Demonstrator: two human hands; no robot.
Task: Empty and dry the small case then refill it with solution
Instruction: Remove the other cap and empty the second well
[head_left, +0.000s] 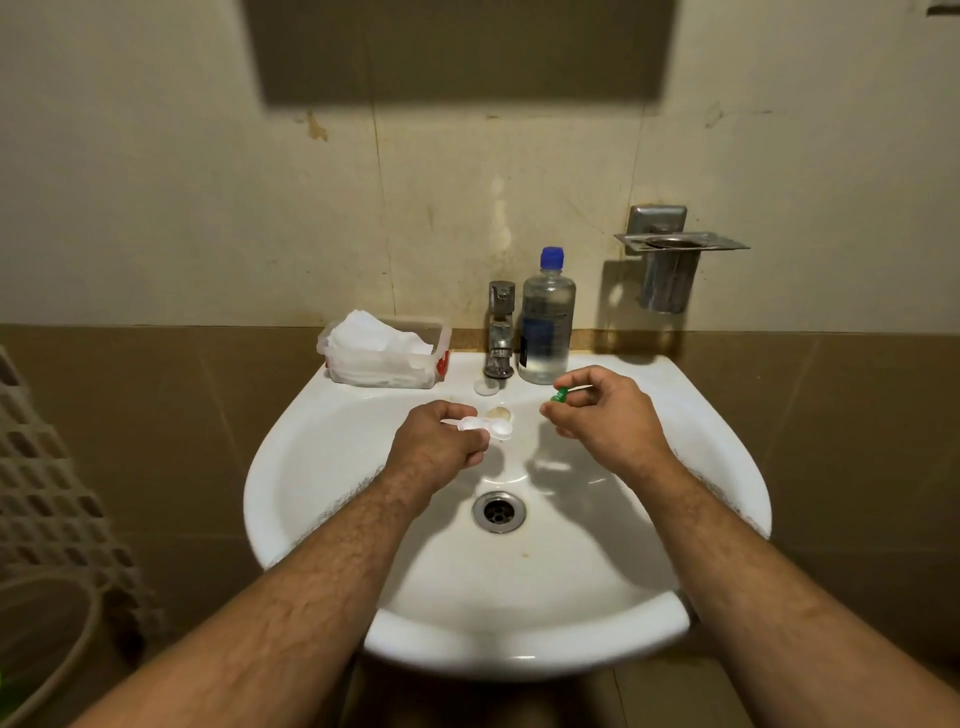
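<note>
Closest to us is the front rim of the white sink (519, 654), with our two forearms coming in over it on either side. Our left hand (436, 441) is curled around one end of the small clear case (480, 427), holding it out over the back half of the basin, above and behind the drain (498, 512). The case's free end sticks out to the right of the hand, and at least one well looks uncovered. Our right hand (608, 415) is just across from it, a small gap between them, pinching a green cap (559, 395) in the fingertips. A white cap (487, 387) lies on the sink ledge right by the tap (501, 332). The solution bottle (546, 322) with its blue top stands just right of the tap, near the right hand. A tub of tissues (384, 353) sits on the ledge's left corner, well clear. Most of the bowl below the hands is open. A metal holder (670, 265) hangs on the wall at right.
</note>
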